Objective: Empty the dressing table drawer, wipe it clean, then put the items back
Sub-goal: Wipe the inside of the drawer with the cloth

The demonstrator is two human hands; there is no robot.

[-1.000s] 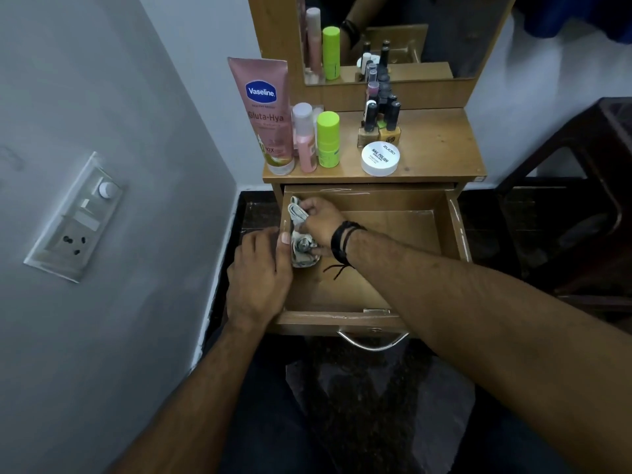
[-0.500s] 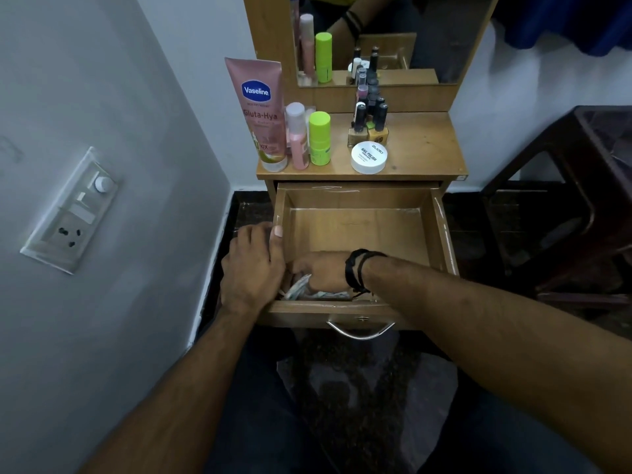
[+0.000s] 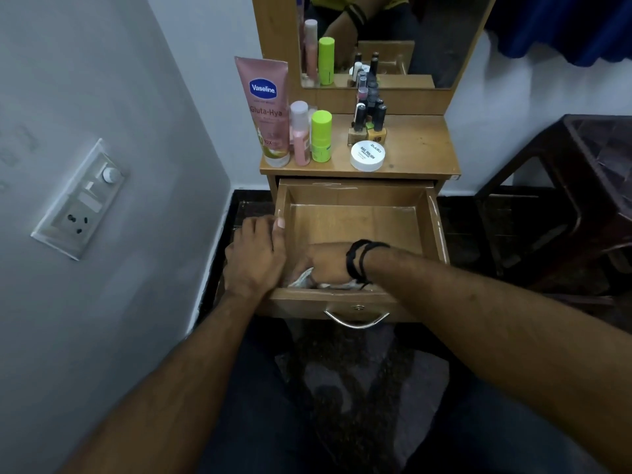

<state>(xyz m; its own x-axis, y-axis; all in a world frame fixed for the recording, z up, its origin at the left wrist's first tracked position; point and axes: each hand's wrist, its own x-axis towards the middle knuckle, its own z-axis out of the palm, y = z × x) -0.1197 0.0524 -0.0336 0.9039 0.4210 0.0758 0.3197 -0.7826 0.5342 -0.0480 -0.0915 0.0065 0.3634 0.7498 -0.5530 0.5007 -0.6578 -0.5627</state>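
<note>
The wooden drawer (image 3: 436, 220) of the dressing table is pulled out, its bottom bare apart from my hand and cloth. My right hand (image 3: 328, 263) presses a crumpled pale cloth (image 3: 302, 279) into the drawer's near left corner, fingers closed on it. My left hand (image 3: 254, 256) grips the drawer's left side wall, thumb inside. On the tabletop stand a pink Vaseline tube (image 3: 266, 109), a pink bottle (image 3: 300, 133), a green bottle (image 3: 321, 135), several nail polish bottles (image 3: 369, 119) and a white round jar (image 3: 367, 155).
A mirror (image 3: 376, 39) rises behind the tabletop. A grey wall with a switch and socket plate (image 3: 82, 200) stands close on the left. A dark wooden stool (image 3: 564, 200) is at the right. The drawer's metal handle (image 3: 357, 319) faces me above the dark floor.
My right hand swept the cloth from the drawer's far left corner down to its near left corner and stays there. My left hand kept hold of the drawer's side.
</note>
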